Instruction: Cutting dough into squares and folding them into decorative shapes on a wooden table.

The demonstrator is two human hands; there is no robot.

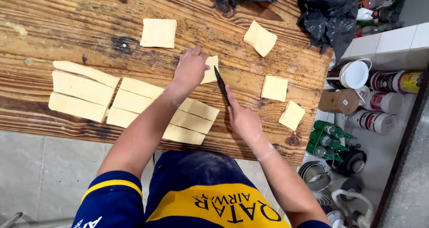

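A pale yellow strip of rolled dough point(210, 70) is being pinned to the worn, scorched wooden table point(67, 27) by the left hand point(191, 67), palm down, fingers spread flat over the strip's left part. The right hand point(243, 118) is clenched around the handle of a dark, narrow-bladed knife point(220, 84), whose blade is laid against the strip's right edge, tip pointing away from the body.

For a clean cut here, the blade is best pressed straight down and drawn through in one pass, judging by how soft such a sheet looks; sawing would likely drag and stretch the edge. The holding fingers sit just beside the blade, so they would be better kept tucked back and well off the cutting line.

Four cut dough squares are already laid out: one at the top middle point(158, 33), one tilted at the upper right point(260, 38), one to the right of the knife point(274, 88) and one near the table's right edge point(292, 115). These give a size to match, so the knife line is best set square to the strip's long edges.

On the left, two groups of long uncut dough strips point(82, 90) and point(156, 109) lie side by side, touching. Black plastic bags point(326, 13) are heaped at the far right corner, and cans and green bottles point(328, 141) stand on the floor beside the table.
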